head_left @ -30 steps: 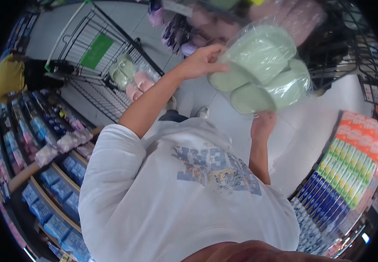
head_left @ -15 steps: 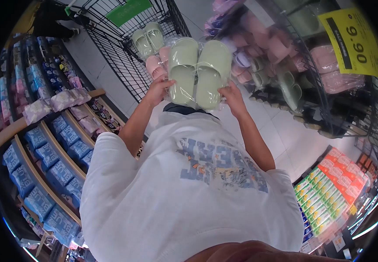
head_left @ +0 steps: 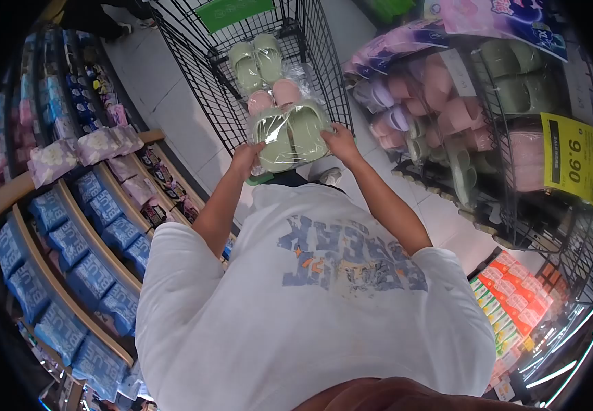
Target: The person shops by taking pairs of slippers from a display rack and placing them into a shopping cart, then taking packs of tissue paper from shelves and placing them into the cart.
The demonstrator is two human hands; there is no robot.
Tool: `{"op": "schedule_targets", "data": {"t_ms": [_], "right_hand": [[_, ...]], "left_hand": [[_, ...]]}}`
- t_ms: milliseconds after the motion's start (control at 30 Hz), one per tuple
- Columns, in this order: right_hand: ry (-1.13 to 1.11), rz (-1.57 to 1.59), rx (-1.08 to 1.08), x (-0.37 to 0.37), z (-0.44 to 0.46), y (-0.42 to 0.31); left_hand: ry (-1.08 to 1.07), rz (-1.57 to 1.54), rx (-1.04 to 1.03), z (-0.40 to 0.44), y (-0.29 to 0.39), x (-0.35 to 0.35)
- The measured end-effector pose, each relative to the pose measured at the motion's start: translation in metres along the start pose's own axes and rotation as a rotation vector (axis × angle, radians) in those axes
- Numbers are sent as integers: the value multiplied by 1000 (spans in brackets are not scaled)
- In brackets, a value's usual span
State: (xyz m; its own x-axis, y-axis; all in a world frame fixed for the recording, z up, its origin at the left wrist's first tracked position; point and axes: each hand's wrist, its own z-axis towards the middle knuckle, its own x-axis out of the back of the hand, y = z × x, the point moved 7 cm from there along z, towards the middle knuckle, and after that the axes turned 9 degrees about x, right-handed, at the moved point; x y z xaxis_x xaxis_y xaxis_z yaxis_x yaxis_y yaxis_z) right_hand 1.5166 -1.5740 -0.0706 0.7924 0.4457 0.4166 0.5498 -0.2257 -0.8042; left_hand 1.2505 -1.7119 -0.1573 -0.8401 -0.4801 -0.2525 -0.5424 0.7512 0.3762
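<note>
- Soft blue plastic packs (head_left: 67,329), far left, show the letters "BLU".
- The left hand (head_left: 244,159), forearm stretched forward, grips one edge of a film-wrapped pair of pale green slippers (head_left: 307,140).
- That pair is between the hands, over a black wire cart's (head_left: 331,82) near end.
- The right hand (head_left: 340,143), angled inward, clasps the opposite edge.
- A yellow rectangular price card (head_left: 574,162) reads "9.90".
</note>
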Motion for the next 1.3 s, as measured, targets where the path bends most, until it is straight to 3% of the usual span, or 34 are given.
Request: {"op": "schedule_targets", "data": {"t_ms": [100,233,367,433,467,500,567,700,733,800,867,933,1000,1033,1167,1233,1300], "right_hand": [[-2,-23,-77,-6,5,12],[27,-74,-153,-10,20,28],[51,-76,-140,-15,68,46],[81,-12,-115,-2,85,12],[178,-202,25,13,88,-17],[185,-197,26,19,91,-28],[214,-120,42,26,95,-41],[232,-249,100,28,71,-45],[247,-152,119,22,59,-33],[306,-47,125,29,35,-11],[409,0,92,40,11,8],[493,-53,75,57,-16,25],[578,-174,30,80,-40,57],[645,-178,6,94,-56,79],[205,-243,-255,101,-91,182],[106,-272,-375,104,-117,221],[212,-324,-378,109,-150,238]], "left_hand": [[17,17,111,4,-8,2],[65,83,113,-1,10,-12],[-18,57,51,26,46,-19],[-60,98,-41,39,73,-24],[2,181,-29,9,100,-39],[0,189,-33,-4,113,-51],[126,388,-293,-22,144,-62],[114,632,-345,26,121,-38],[141,623,-390,36,110,-31],[42,585,-38,35,70,-23],[88,552,22,37,46,-12],[-37,618,80,69,15,15],[91,803,14,57,16,14],[48,870,13,61,12,12],[-47,1007,7,33,12,-37],[-233,1013,-53,26,4,-67],[-416,1003,-82,2,-6,-114]]}}
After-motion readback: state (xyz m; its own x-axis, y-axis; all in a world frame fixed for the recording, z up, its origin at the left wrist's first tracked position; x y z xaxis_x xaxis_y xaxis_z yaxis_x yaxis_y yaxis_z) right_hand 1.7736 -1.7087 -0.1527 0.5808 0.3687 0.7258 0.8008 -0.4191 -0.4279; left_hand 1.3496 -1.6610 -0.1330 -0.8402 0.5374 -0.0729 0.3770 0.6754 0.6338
